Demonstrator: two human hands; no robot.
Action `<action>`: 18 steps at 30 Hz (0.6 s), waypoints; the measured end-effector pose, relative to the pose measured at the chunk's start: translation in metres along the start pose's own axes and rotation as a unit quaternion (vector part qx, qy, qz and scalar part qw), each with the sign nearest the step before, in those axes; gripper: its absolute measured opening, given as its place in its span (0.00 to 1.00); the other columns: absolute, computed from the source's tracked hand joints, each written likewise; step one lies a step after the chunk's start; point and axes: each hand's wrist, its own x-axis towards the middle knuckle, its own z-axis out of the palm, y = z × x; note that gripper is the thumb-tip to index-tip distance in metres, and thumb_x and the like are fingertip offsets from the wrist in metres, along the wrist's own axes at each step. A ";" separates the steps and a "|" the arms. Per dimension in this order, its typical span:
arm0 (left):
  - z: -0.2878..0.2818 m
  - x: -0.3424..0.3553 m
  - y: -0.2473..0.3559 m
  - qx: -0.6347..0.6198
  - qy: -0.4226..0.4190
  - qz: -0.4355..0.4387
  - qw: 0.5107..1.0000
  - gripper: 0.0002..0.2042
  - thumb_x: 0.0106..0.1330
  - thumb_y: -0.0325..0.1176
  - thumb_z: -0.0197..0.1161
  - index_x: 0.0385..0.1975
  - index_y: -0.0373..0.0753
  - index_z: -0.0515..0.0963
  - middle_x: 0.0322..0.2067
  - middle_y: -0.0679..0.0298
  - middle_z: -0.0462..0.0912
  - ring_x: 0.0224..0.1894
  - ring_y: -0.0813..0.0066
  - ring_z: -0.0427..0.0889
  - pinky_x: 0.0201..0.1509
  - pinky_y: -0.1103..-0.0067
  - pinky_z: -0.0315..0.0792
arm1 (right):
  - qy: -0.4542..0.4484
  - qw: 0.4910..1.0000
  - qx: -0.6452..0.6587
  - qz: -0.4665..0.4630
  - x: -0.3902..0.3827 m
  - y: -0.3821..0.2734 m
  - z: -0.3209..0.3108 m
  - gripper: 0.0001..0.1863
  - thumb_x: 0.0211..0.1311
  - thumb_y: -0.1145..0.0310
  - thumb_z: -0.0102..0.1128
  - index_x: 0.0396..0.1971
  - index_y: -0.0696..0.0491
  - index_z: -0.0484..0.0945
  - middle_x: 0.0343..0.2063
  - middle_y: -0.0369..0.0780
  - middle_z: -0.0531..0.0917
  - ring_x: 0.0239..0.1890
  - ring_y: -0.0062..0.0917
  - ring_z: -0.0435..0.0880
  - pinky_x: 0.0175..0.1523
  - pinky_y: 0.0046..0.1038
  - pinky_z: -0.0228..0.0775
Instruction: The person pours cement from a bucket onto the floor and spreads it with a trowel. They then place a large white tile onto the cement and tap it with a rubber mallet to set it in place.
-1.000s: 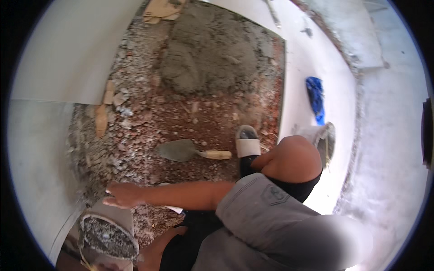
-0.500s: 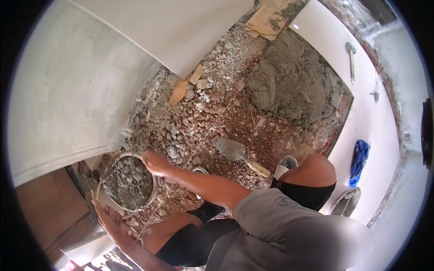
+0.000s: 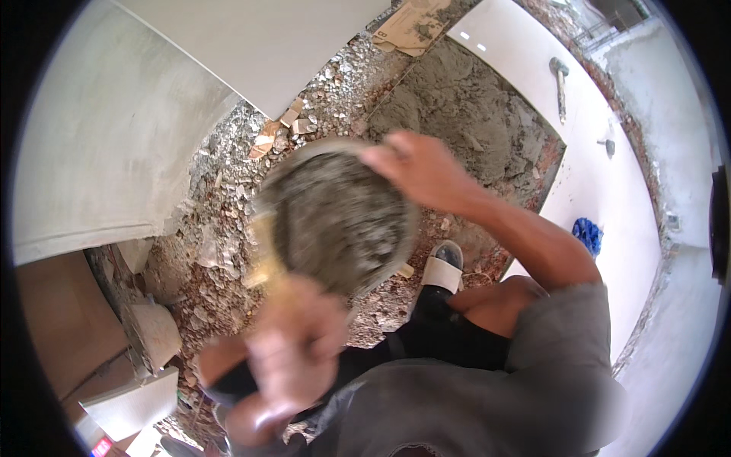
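A round bucket (image 3: 411, 228) full of wet grey mortar (image 3: 343, 213) hangs above the rubble in front of me, blurred by motion. My right hand (image 3: 411, 164) is closed over its far right rim. At the near side my left hand (image 3: 301, 335) is a blurred fist around what looks like the bucket's yellowish handle (image 3: 266, 236); its fingers are smeared. Behind the bucket, only the end of a trowel's wooden handle (image 3: 406, 270) shows, with the blade hidden. A bed of spread mortar (image 3: 472, 107) lies on the ground beyond my right hand.
A large pale tile (image 3: 304, 46) overhangs the rubble at far left. On a white slab at right lie a hammer (image 3: 560, 80), a small grey tool (image 3: 608, 145) and a blue cloth (image 3: 587, 234). Mortar-smeared cardboard (image 3: 411, 27) lies far back. My sandalled foot (image 3: 443, 266) stands near the bucket.
The bucket has been lifted from the ground at left and swung right, over the trowel. My right hand kept its rim; my left hand went from fingers outstretched to a fist.
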 end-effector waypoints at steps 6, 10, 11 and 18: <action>0.052 0.064 -0.120 -0.078 -0.145 -0.099 0.981 0.16 0.71 0.48 0.47 0.27 0.43 0.61 0.15 0.71 0.59 0.17 0.80 0.58 0.20 0.81 0.56 | 0.158 0.957 -0.172 0.170 -0.074 0.020 -0.085 0.22 0.62 0.51 0.57 0.28 0.59 0.77 0.19 0.44 0.80 0.21 0.30 0.79 0.30 0.35 0.69; 0.024 0.145 -0.232 -0.190 -0.036 -0.292 0.937 0.17 0.71 0.50 0.48 0.26 0.43 0.67 0.18 0.74 0.66 0.17 0.83 0.63 0.20 0.82 0.61 | 0.124 0.940 -0.278 0.152 -0.044 0.094 -0.006 0.17 0.63 0.58 0.52 0.32 0.59 0.76 0.23 0.49 0.82 0.25 0.43 0.82 0.30 0.41 0.71; 0.021 0.164 -0.259 -0.205 -0.017 -0.350 0.914 0.19 0.70 0.53 0.48 0.28 0.43 0.70 0.19 0.73 0.68 0.17 0.82 0.64 0.20 0.81 0.61 | 0.098 0.943 -0.263 0.177 -0.028 0.119 0.019 0.15 0.63 0.60 0.51 0.33 0.59 0.76 0.24 0.50 0.82 0.27 0.46 0.82 0.31 0.43 0.72; 0.006 0.176 -0.345 -0.107 0.133 -0.329 0.929 0.20 0.65 0.56 0.55 0.35 0.42 0.73 0.21 0.72 0.71 0.18 0.82 0.66 0.21 0.80 0.62 | -0.173 0.965 -0.148 0.130 -0.024 0.148 0.048 0.14 0.61 0.67 0.50 0.39 0.61 0.78 0.33 0.53 0.82 0.35 0.46 0.82 0.41 0.39 0.74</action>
